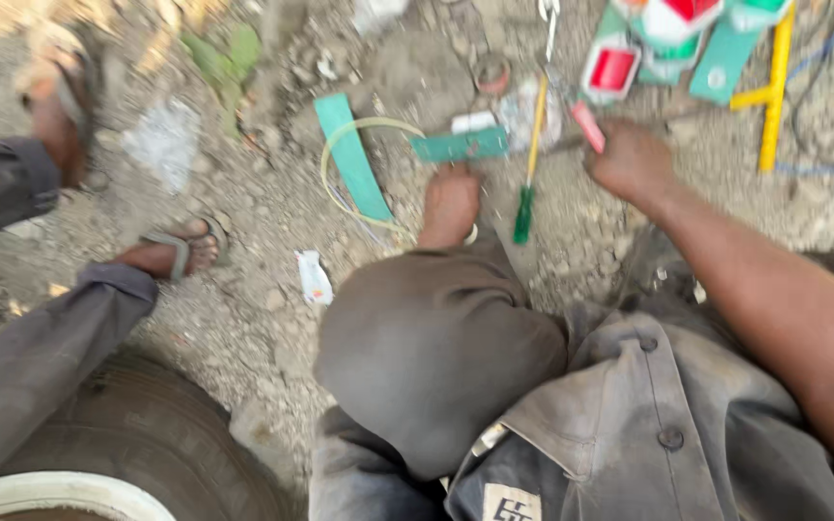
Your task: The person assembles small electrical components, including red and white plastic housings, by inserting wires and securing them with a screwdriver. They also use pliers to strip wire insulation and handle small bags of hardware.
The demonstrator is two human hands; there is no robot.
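Head view, blurred by motion, so read this with care.

- Right hand (634, 159): fist closed, gripping what looks like a short pink-red piece (588, 127) that sticks out on the thumb side. It is low over the dirt ground (263, 318), just right of the screwdriver (530, 164) (green handle, yellow shaft), which lies loose and untouched.
- Left hand: can't tell. A bare limb (451, 203) comes out of the grey cloth and presses on the teal strip (460, 145). It reads more as a foot below a bent knee than as a hand. Open or closed: unknown.
- Progress, my judgement: early to middle. The parts are all spread out loose: a green strip (351, 154), a pale wire loop (369, 125) and red-and-white lamp units (612, 68) in a heap at the top. Nothing looks joined or fitted yet. Only the teal strip is pinned down and being worked on.
- Hidden or unclear: the lamp heap and the yellow bar (776, 92) are cut off by the top edge. What the pink-red piece touches is smeared. The tyre (176, 434) is partly out of frame.
- Another person's sandalled foot (180, 249) is at the left, well apart from the work.
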